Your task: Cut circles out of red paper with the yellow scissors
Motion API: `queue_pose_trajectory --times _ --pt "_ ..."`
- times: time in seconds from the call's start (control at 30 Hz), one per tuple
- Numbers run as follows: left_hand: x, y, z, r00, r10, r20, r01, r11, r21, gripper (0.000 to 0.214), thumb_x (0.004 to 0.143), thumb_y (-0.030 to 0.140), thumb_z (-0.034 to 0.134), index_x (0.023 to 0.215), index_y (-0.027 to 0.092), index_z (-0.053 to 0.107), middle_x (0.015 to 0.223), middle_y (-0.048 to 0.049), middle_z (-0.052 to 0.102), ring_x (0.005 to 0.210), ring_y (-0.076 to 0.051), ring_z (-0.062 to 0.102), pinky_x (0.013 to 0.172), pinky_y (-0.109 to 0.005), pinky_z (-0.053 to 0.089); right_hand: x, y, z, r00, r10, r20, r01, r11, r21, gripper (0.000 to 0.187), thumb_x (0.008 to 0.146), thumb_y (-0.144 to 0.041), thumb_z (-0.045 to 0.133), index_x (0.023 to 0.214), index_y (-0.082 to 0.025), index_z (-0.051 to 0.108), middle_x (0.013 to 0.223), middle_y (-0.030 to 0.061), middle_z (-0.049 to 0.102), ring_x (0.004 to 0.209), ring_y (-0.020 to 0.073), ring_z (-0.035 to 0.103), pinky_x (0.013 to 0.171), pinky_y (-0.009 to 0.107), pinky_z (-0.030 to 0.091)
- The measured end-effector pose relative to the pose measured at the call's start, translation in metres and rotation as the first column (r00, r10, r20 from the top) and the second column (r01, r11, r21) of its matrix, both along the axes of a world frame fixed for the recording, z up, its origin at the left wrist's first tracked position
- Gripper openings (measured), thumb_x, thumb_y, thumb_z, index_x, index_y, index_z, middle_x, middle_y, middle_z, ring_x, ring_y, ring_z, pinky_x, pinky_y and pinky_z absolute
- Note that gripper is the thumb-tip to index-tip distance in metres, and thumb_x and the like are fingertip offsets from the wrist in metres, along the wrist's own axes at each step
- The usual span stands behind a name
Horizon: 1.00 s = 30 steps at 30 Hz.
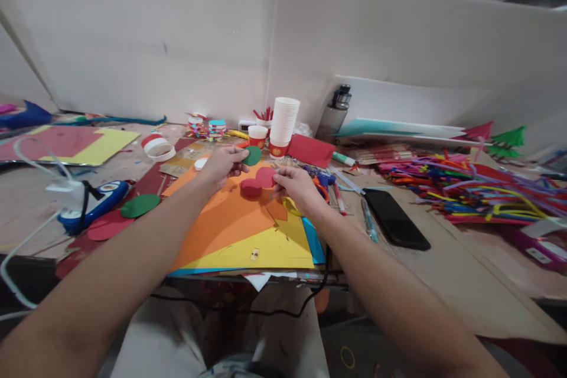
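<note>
My left hand [222,165] pinches a small green paper circle [253,156] just above the table. My right hand [296,185] pinches a red paper circle [266,176] by its right edge, and a second red circle [250,188] lies beside it to the left. Both hands hover over a stack of orange [221,218], yellow [266,248] and blue paper sheets on the table. The green circle sits just above and left of the red ones.
A stack of white cups [283,124] and a red-banded cup [257,136] stand behind the hands. A black phone [396,218] lies to the right, beyond it a heap of coloured pipe cleaners [469,189]. A glue gun [95,204] and green [140,205] and red cut-outs lie left.
</note>
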State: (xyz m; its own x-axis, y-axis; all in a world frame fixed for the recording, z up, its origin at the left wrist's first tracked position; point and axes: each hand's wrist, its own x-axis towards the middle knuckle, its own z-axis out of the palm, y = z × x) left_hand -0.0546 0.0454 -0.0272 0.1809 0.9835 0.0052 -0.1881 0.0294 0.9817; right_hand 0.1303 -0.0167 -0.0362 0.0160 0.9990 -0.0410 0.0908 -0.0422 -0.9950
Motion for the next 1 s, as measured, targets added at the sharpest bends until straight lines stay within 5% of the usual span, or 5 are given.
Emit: queue_pose_trajectory --times 0.23,0.4,0.57,0.73,1.0 --pt "0.001 -0.001 0.001 1.000 0.011 -0.003 -0.011 1.000 0.026 0.012 0.076 0.021 0.069 0.076 0.011 0.063 0.059 -0.0034 0.063 0.046 -0.009 0.059 0.038 -0.014 0.032 -0.008 0.007 -0.001 0.959 0.036 0.283 -0.055 0.997 0.060 0.014 0.085 -0.016 0.054 0.099 -0.016 0.056 0.062 -0.0010 0.064 0.050 0.0116 0.062 0.049 0.023 0.053" --pt "0.001 -0.002 0.005 0.999 0.033 -0.015 -0.032 0.999 0.019 0.011 0.076 0.020 0.069 0.076 0.011 0.063 0.061 -0.0033 0.064 0.046 -0.008 0.059 0.037 -0.014 0.030 -0.015 0.014 0.007 0.764 0.060 0.643 -0.169 0.979 0.110 0.020 0.082 -0.022 0.062 0.099 -0.013 0.067 0.087 0.0097 0.072 0.076 0.0184 0.068 0.069 0.030 0.054" --pt "0.000 -0.005 0.011 0.998 0.058 0.016 -0.058 0.998 -0.004 0.009 0.077 0.019 0.067 0.075 0.011 0.062 0.060 -0.0028 0.063 0.046 -0.008 0.058 0.037 -0.015 0.028 -0.019 0.026 0.010 0.419 0.064 0.906 -0.339 0.936 0.090 0.047 0.080 -0.028 0.066 0.125 -0.014 0.062 0.131 0.0165 0.059 0.114 0.0251 0.059 0.093 0.032 0.045" --pt "-0.002 -0.004 0.011 0.998 0.057 0.024 -0.057 0.998 0.006 0.019 0.072 0.026 0.075 0.073 0.012 0.061 0.059 -0.0028 0.062 0.047 -0.008 0.057 0.037 -0.015 0.026 -0.028 0.041 0.016 0.255 0.200 0.946 -0.405 0.910 -0.083 0.041 0.072 -0.028 0.074 0.112 -0.018 0.069 0.125 0.0139 0.064 0.114 0.0298 0.059 0.093 0.034 0.043" --pt "-0.002 -0.003 0.011 0.997 0.057 0.046 -0.058 0.998 0.018 0.018 0.074 0.024 0.073 0.072 0.012 0.061 0.059 -0.0017 0.061 0.046 -0.007 0.057 0.037 -0.015 0.027 -0.034 0.031 0.022 0.243 0.198 0.950 -0.407 0.909 -0.085 0.060 0.073 -0.024 0.071 0.129 -0.014 0.051 0.111 0.0133 0.069 0.095 0.0238 0.065 0.073 0.027 0.043"
